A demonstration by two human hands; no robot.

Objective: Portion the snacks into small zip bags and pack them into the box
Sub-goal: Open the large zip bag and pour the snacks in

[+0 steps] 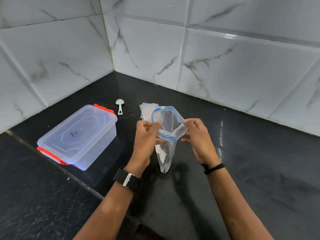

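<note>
We are at the very start, as far as we can judge. Our left hand pinches one side of the blue-zip mouth of a clear zip bag, and our right hand pinches the opposite side, so the mouth is pulled open into a loop. The bag hangs between the two hands just above the black tabletop, its lower end pointing down toward the surface. It looks empty; we see no snacks in it, and no snacks anywhere else in view either.

Just behind the held bag lies a small stack of spare zip bags, flat on the tabletop and partly hidden by the open one. To the left stands the clear storage box, its lid on and its orange clips at both ends; we cannot tell whether they are latched. Nothing appears packed inside it. A white plastic scoop lies near the box's far corner.

So filling, sealing and packing are all left to do, and the box lid will have to come off first. Nothing stands between the hands and the box; the missing snacks are the real obstacle here.
</note>
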